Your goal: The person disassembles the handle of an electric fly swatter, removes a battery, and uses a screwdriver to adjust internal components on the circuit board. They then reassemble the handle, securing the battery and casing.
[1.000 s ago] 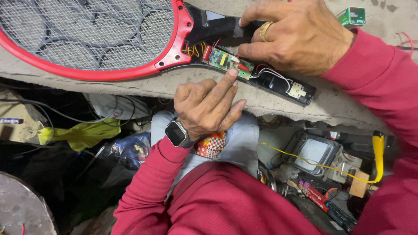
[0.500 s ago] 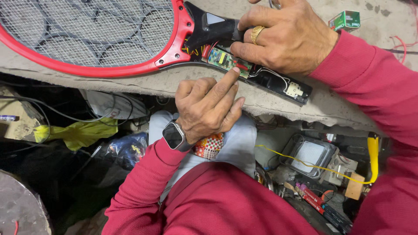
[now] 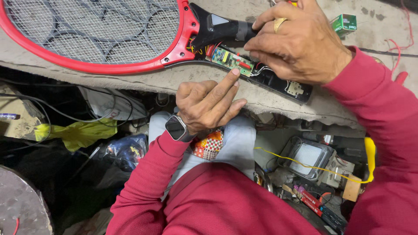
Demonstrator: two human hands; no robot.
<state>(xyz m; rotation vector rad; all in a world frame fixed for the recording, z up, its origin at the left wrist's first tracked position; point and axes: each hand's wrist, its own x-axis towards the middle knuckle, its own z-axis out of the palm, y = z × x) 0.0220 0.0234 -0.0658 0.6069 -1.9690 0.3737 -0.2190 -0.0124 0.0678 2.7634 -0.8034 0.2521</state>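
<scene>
A red racket (image 3: 93, 35) with a wire mesh head lies flat along the rough grey desk (image 3: 143, 82), its head far to the left and its black handle (image 3: 261, 65) running off to the right. The handle is opened up, so a small green board (image 3: 230, 60) with red and yellow wires shows just past the red neck. Below the desk edge a yellow rag (image 3: 78, 132) sits among dark cables on the left. The left hand (image 3: 209, 104) comes up from the lap with a dark watch (image 3: 177, 128) on the wrist; its index finger is stretched out and its tip touches the lower edge of the board, while the other fingers are curled loosely into the palm, holding nothing. Just right of the board, the right hand (image 3: 300, 43), with a gold ring (image 3: 280, 24), rests over the upper part of the handle, fingers pressed together and curled around it, gripping it against the desk. A small green box (image 3: 344, 22) stands on the desk just beyond that hand. Lower right, a yellow wire (image 3: 313, 167) crosses a clutter of parts under the desk.
</scene>
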